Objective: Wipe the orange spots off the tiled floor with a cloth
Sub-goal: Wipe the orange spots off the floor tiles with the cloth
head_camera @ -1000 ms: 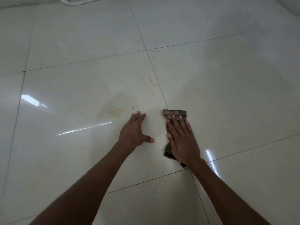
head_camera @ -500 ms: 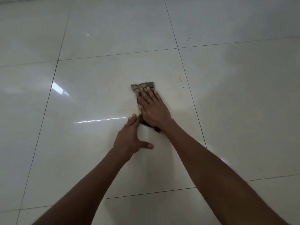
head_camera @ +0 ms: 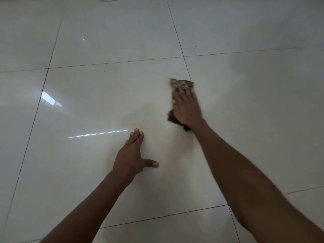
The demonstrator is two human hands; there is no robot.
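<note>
The right hand [head_camera: 185, 106] lies flat on the brown cloth [head_camera: 182, 83], fingers straight, pressing it to the tiled floor [head_camera: 87, 41]. The cloth sits just left of a tile line. The left hand [head_camera: 131, 158] rests flat on the floor, nearer the person than the cloth, holding nothing. A faint orange smear [head_camera: 140, 124] shows left of the cloth. Tiny orange spots [head_camera: 194, 45] lie far beyond the cloth. To wipe well, press hard, slide slowly over each mark, and keep the cloth flat.
</note>
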